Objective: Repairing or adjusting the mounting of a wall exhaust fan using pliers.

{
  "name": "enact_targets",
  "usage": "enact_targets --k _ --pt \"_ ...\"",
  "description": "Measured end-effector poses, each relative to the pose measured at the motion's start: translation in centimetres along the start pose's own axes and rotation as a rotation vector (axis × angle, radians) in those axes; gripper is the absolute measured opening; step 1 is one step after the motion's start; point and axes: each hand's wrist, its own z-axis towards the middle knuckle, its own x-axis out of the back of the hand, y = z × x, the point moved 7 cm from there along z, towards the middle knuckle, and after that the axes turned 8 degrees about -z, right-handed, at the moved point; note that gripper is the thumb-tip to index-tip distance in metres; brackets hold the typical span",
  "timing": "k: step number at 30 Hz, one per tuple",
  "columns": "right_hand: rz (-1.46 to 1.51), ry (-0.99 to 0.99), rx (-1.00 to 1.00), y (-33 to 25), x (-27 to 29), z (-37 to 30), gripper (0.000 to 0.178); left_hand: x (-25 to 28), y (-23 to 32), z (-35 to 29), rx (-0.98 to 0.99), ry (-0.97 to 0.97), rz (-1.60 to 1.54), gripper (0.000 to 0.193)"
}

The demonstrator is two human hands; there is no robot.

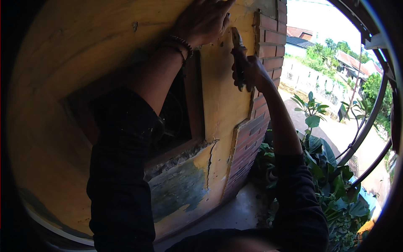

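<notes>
My left hand (204, 20) is pressed flat against a yellow plastered wall (88, 38) near the top of the view, with bead bracelets on its wrist. Just to its right, my right hand (251, 72) is shut on a pair of pliers (237, 46) whose jaws point up at the wall close to my left fingertips. What the jaws touch is too small to tell. Both forearms wear dark sleeves.
A dark recessed opening (176, 113) with a wooden frame sits below my left arm. Cracked, peeling plaster lies under it. Red brick facing (268, 38) edges the wall's corner. Green potted plants (327, 168) and a curved metal railing (369, 126) stand on the right.
</notes>
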Motion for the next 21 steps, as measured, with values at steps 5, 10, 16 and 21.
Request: enact_targets --k 5,10,16,21 --pt "0.041 0.064 0.204 -1.7 3.3 -0.8 0.068 -1.0 -1.0 -1.2 -0.007 0.079 0.076 0.049" --pt "0.020 0.000 0.058 0.5 0.4 0.4 0.065 -0.4 0.3 -0.9 -0.092 0.215 0.087 0.053" --pt "0.040 0.004 0.148 -0.8 2.7 -0.8 0.066 -0.5 -1.0 -1.3 0.019 0.095 0.078 0.055" --pt "-0.104 -0.034 0.031 -0.7 -0.1 -0.2 0.063 -0.3 -0.6 -0.8 -0.012 0.124 0.080 0.055"
